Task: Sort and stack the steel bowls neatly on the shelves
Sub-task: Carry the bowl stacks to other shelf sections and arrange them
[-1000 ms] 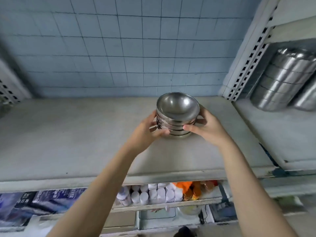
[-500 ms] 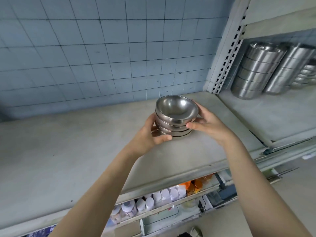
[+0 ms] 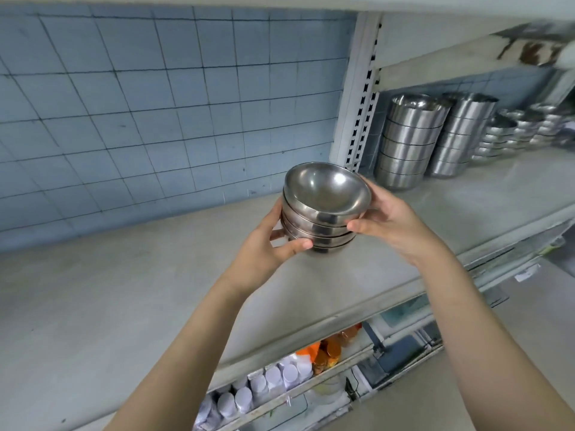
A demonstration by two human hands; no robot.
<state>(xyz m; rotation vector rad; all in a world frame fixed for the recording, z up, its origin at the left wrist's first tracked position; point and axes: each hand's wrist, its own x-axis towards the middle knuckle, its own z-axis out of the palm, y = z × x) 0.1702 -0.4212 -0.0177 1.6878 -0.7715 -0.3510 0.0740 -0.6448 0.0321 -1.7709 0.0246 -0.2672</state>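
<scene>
— Where's the stack of bowls (image 3: 325, 213)?
— Over the right end of the grey shelf (image 3: 124, 306), tilted. The left hand (image 3: 264, 250) curls round the lower bowls and the right hand (image 3: 393, 227) grips the upper ones.
— Anything else?
— Taller bowl stacks (image 3: 407, 141) stand past the slotted upright (image 3: 357, 104).

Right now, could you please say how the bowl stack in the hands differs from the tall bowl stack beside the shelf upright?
The held stack has shallow, flared bowls; the tall stack has deeper, steeper ones. The held stack is gripped between left hand and right hand; the tall stack stands free on a shelf. Both are nested steel.
</scene>
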